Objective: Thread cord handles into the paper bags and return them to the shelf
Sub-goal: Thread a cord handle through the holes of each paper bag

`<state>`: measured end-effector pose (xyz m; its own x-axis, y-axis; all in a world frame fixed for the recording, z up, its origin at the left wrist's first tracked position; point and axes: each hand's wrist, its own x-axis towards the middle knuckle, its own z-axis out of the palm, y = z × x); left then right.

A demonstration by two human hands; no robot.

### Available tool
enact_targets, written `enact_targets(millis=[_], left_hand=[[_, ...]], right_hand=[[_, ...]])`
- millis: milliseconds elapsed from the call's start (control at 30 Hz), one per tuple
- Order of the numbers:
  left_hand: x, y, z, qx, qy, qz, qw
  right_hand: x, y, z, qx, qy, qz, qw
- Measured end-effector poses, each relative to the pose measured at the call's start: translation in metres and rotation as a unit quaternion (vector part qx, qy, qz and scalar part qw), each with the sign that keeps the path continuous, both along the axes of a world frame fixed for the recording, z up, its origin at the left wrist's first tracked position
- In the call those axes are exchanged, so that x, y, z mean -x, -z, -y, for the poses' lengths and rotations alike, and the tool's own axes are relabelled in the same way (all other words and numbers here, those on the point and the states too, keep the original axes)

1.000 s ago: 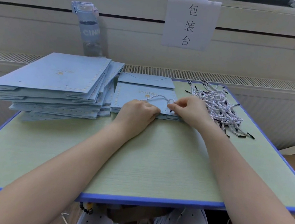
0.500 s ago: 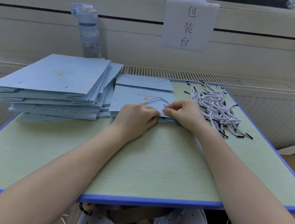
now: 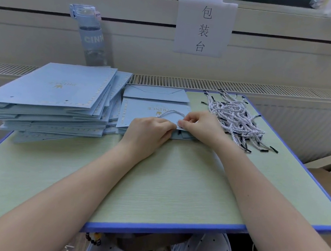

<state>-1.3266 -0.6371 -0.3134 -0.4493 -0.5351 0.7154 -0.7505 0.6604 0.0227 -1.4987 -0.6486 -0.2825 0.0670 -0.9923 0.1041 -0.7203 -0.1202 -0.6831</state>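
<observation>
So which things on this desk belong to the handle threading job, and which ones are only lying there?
Part of the job:
- flat paper bag under both hands
- cord looped across it, pinched by the right hand
- left hand pressing the bag's near edge
- pile of loose cords
- stack of bags

Just lying about:
- water bottle
- paper sign on the wall

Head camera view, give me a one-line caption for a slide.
Both hands, left hand and right hand, thread a cord handle into a flat blue paper bag.
</observation>
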Motion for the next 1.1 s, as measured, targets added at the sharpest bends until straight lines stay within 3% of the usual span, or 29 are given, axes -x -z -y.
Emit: enact_targets(millis=[67,167,233,333,500,600,733,800,900,1100], left_hand=[[0.0,-0.002,0.0,0.0,-0.003,-0.018,1.0],[-0.003,-0.005,0.001,-0.003,-0.002,-0.047,0.999],[-0.004,-0.007,0.001,-0.003,-0.003,-0.051,0.999],[-0.004,-0.007,0.0,-0.005,-0.007,-0.056,0.998],[-0.006,-0.011,-0.002,-0.008,-0.016,-0.066,0.998],[-0.005,-0.013,-0.003,-0.011,-0.02,-0.084,0.996],[-0.011,-0.019,0.001,-0.011,-0.021,-0.157,0.987],[-0.013,-0.021,0.001,-0.004,-0.024,-0.173,0.985],[-0.011,-0.021,0.001,-0.002,-0.027,-0.186,0.982],[-0.009,-0.024,-0.001,0.004,-0.018,-0.188,0.982]], right_hand=[[0.0,0.0,0.001,0.024,0.0,-0.01,1.0],[0.003,-0.006,-0.002,0.104,-0.014,0.057,0.993],[0.004,-0.008,-0.003,0.146,-0.047,0.042,0.987],[0.003,-0.006,-0.003,0.13,-0.062,0.003,0.99],[0.008,-0.008,-0.002,0.111,-0.081,0.025,0.99],[0.007,-0.006,0.0,0.156,-0.069,0.021,0.985],[0.003,-0.009,-0.004,0.413,0.0,0.011,0.911],[0.0,-0.009,-0.006,0.477,-0.005,0.01,0.879],[-0.007,-0.005,-0.006,0.494,-0.017,-0.041,0.868],[-0.02,0.008,-0.003,0.487,0.063,-0.172,0.854]])
